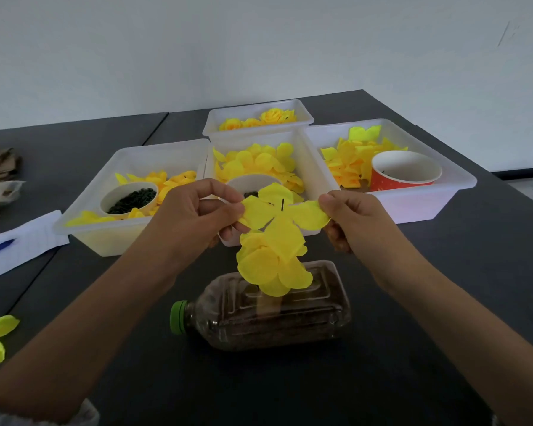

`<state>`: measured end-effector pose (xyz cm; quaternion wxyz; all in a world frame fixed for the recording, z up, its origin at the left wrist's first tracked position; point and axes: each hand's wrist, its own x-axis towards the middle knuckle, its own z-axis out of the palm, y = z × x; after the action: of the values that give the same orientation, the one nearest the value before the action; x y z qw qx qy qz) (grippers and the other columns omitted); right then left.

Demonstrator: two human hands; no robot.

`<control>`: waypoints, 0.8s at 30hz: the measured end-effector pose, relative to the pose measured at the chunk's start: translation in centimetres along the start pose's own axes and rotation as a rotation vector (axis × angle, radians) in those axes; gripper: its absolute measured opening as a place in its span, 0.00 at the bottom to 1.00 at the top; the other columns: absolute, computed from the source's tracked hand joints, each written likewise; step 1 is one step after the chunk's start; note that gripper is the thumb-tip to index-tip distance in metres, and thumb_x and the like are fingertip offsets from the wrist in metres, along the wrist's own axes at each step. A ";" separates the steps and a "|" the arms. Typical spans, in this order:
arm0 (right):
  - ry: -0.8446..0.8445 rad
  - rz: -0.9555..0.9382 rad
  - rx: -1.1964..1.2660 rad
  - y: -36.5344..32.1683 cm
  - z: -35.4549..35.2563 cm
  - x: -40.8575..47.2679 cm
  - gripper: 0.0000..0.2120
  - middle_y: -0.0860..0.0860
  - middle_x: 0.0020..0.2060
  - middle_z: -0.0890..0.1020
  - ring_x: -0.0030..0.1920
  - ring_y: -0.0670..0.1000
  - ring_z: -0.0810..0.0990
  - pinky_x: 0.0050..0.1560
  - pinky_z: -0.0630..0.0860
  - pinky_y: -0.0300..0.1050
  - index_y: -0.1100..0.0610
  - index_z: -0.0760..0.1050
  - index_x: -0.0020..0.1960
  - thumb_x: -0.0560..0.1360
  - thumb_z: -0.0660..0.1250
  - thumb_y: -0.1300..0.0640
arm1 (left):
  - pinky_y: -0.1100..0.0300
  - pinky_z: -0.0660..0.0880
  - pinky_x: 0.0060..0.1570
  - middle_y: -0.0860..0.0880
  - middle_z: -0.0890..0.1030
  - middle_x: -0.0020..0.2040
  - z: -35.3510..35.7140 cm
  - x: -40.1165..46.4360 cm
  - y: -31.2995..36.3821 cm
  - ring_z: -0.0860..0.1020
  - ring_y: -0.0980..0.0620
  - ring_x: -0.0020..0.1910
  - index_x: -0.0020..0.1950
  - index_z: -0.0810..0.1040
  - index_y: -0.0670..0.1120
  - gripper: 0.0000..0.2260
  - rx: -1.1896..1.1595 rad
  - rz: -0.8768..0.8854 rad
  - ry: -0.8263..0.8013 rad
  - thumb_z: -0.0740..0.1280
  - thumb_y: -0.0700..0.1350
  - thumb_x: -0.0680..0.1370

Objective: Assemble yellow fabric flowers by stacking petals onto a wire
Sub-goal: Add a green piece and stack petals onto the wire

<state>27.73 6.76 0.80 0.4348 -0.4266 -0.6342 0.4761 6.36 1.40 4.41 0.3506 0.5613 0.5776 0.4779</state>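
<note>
Both hands pinching one petal layer (282,210) between them: left hand (194,216) gripping its left lobe, right hand (348,216) its right; wire (282,204) poking through centre.

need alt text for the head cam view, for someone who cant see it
Two bare hands, left hand and right hand, pinch opposite edges of a yellow petal layer threaded on a thin dark wire, above more stacked petals. Below lies a plastic bottle; behind, white trays hold petals and cups.
</note>
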 end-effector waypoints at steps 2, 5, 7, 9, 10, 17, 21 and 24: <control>-0.001 -0.036 -0.143 0.5 0.0 -0.2 0.18 0.47 0.24 0.68 0.25 0.41 0.65 0.27 0.64 0.31 0.63 0.69 0.35 0.82 0.58 0.56 | 0.70 0.72 0.28 0.38 0.82 0.33 0.1 -0.4 -0.4 0.76 0.60 0.24 0.46 0.78 0.40 0.02 0.036 -0.008 -0.012 0.67 0.35 0.78; -0.009 -0.064 -0.361 1.5 0.2 -1.0 0.18 0.48 0.27 0.69 0.27 0.42 0.66 0.29 0.65 0.32 0.57 0.69 0.33 0.81 0.60 0.55 | 0.71 0.73 0.31 0.46 0.84 0.31 0.1 -1.1 -1.5 0.78 0.59 0.26 0.44 0.78 0.42 0.03 0.166 -0.006 -0.016 0.70 0.36 0.76; -0.002 -0.062 -0.480 2.2 0.6 -1.7 0.18 0.48 0.27 0.70 0.29 0.43 0.69 0.32 0.67 0.36 0.55 0.69 0.33 0.81 0.60 0.52 | 0.66 0.76 0.36 0.49 0.84 0.32 0.2 -1.7 -2.3 0.82 0.58 0.31 0.44 0.78 0.46 0.04 0.265 0.010 -0.004 0.71 0.38 0.76; -0.012 -0.057 -0.576 2.6 1.0 -2.3 0.17 0.47 0.29 0.73 0.32 0.46 0.73 0.34 0.70 0.43 0.52 0.69 0.34 0.81 0.59 0.50 | 0.62 0.77 0.39 0.53 0.85 0.33 0.6 -2.2 -3.1 0.83 0.58 0.34 0.42 0.78 0.49 0.06 0.373 0.039 0.016 0.72 0.40 0.75; -0.018 -0.055 -0.621 2.7 1.3 -2.4 0.17 0.47 0.30 0.73 0.33 0.46 0.74 0.34 0.69 0.43 0.50 0.69 0.34 0.81 0.58 0.49 | 0.61 0.77 0.40 0.54 0.84 0.34 0.8 -2.5 -3.4 0.83 0.59 0.35 0.41 0.78 0.50 0.07 0.407 0.052 0.020 0.72 0.40 0.75; -0.058 -0.027 -0.840 2.0 1.8 -2.8 0.14 0.46 0.35 0.75 0.37 0.45 0.75 0.37 0.72 0.41 0.48 0.67 0.39 0.82 0.54 0.46 | 0.59 0.79 0.40 0.56 0.84 0.36 2.1 -3.0 -4.3 0.82 0.61 0.36 0.42 0.76 0.53 0.08 0.479 0.091 -0.017 0.71 0.42 0.76; -0.180 -0.024 -0.911 0.8 1.4 -2.6 0.16 0.47 0.35 0.75 0.36 0.46 0.75 0.34 0.69 0.40 0.49 0.67 0.38 0.82 0.53 0.44 | 0.54 0.80 0.44 0.56 0.84 0.37 1.4 -2.9 -4.2 0.83 0.60 0.36 0.43 0.77 0.55 0.07 0.431 0.070 -0.059 0.71 0.43 0.76; -0.093 -0.053 -0.847 -0.6 -1.0 -0.2 0.20 0.48 0.31 0.75 0.32 0.48 0.75 0.32 0.70 0.44 0.52 0.70 0.35 0.80 0.55 0.43 | 0.57 0.78 0.37 0.54 0.84 0.35 0.4 -2.8 -3.5 0.81 0.59 0.32 0.44 0.76 0.59 0.02 0.394 0.085 -0.052 0.66 0.55 0.75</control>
<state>28.71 6.65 1.52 0.2044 -0.5292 -0.8033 0.1810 5.93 -0.98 0.59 0.2284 0.6550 0.6265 0.3554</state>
